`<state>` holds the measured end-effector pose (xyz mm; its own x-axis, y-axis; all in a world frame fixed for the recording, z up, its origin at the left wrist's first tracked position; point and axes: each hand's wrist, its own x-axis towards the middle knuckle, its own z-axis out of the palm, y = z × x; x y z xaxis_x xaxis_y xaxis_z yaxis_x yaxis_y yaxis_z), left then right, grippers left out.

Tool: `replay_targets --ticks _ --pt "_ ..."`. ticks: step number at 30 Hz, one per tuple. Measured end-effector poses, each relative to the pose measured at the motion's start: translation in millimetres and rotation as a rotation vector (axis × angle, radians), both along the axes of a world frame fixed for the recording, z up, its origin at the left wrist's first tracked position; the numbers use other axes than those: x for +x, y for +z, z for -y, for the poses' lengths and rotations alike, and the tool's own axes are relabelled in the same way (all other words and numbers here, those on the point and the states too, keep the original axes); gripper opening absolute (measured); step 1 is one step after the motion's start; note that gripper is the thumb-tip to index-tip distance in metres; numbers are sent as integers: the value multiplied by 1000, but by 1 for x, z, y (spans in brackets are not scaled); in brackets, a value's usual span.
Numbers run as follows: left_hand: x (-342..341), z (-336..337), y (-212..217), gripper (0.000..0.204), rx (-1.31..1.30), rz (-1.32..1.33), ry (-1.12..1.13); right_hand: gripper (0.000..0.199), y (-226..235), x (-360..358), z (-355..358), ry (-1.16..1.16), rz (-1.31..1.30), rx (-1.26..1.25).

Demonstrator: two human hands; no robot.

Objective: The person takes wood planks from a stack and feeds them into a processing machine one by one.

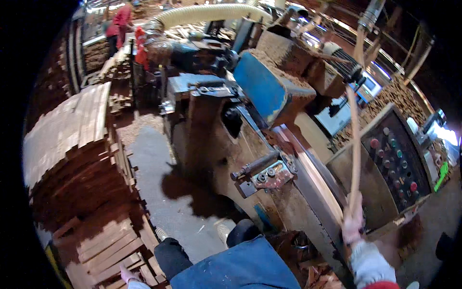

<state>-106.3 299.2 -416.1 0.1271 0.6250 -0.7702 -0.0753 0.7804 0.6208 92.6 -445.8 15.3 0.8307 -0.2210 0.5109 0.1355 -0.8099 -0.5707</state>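
My right hand (353, 225) is closed around the lower end of a long, thin wooden stick (355, 144) that rises above the machine. Beside that hand, a pale wooden strip (315, 176) lies lengthwise along the bed of the woodworking machine (250, 159), its near end reaching the fingers. Low at the left, my left hand (129, 274) is partly cut off by the picture's edge. Its visible fingers are stretched out, at a stack of wooden slats (108, 245), and I see nothing in them.
A tall stack of pale slats (72, 130) stands to the left. A control panel (397, 159) with coloured buttons is at the right. The machine carries a blue hood (260, 86) and a clamp block (272, 174). A cream hose (207, 15) crosses behind. Someone in red (122, 21) stands far left.
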Motion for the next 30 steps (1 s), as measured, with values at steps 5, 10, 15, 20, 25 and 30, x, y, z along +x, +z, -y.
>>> replay_targets --ticks 5,10,15,20,25,30 --pt "1 -30 -50 66 69 -702 -181 65 -3 117 -47 10 23 -131" --pt "33 -28 -58 64 141 -776 -291 61 5 91 -89 -69 -65 -190" --pt "31 -21 -40 63 210 -779 -305 73 6 -25 -62 -84 -246 -467" --pt "-3 -1 3 61 309 -716 -258 64 17 -162 2 40 -387 -713" --pt "-46 35 88 60 437 -570 -212 45 34 -142 13 98 -204 -685" --pt "-54 90 185 61 537 -255 -201 41 44 -22 5 350 -4 -679"
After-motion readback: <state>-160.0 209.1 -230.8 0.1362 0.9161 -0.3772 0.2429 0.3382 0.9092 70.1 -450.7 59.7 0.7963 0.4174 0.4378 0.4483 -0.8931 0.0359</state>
